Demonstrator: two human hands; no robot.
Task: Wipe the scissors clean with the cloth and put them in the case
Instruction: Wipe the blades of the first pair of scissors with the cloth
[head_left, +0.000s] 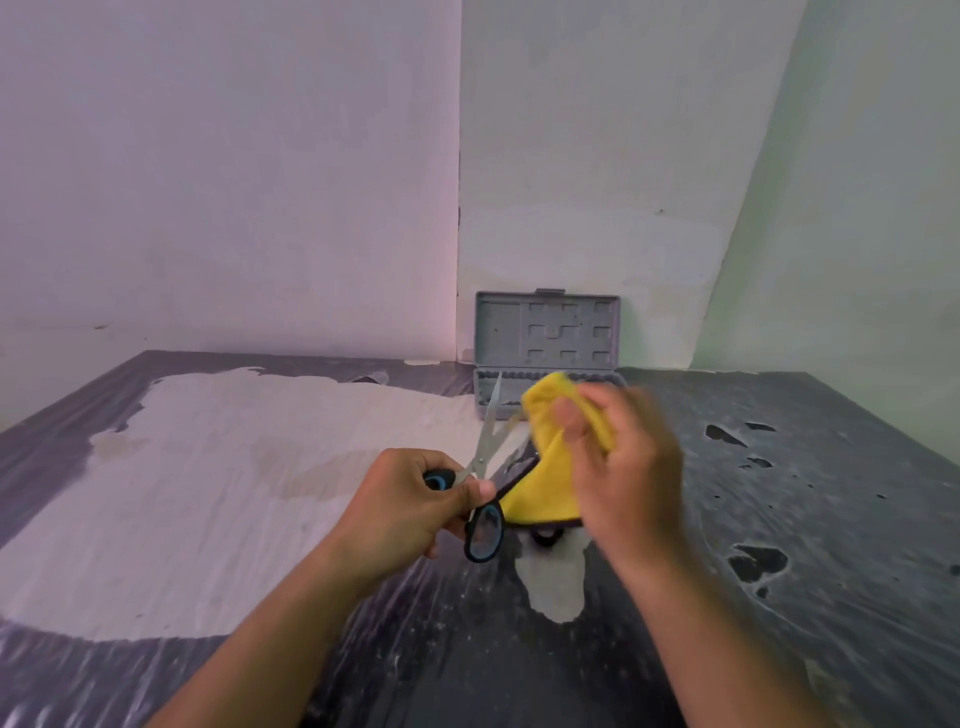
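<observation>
The scissors (485, 467) are held above the table, blades spread apart and pointing away toward the case. One blade rises bare just beyond the left fingers; the other runs under the cloth. They look light and rigid, with steel blades that are probably slick and sharp at edge and tip, so the black-and-blue handle loops seem the safe place to take hold, as the left hand (410, 506) does, its fingers curled round the upper loop while the lower loop hangs free below its fingertips.

The yellow cloth (545, 483) is soft and limp, bunched in the right hand (618, 467), whose fingers pinch it round the second blade; a loose corner droops beneath them.

Beyond both hands the grey case (548, 353) stands open against the wall, its lid upright.

The right hand is motion-blurred, so its exact finger placement is unclear. The wrapped blade is mostly hidden, and the cloth covers part of the case's tray, so whether a slot fits the scissors cannot be told.
</observation>
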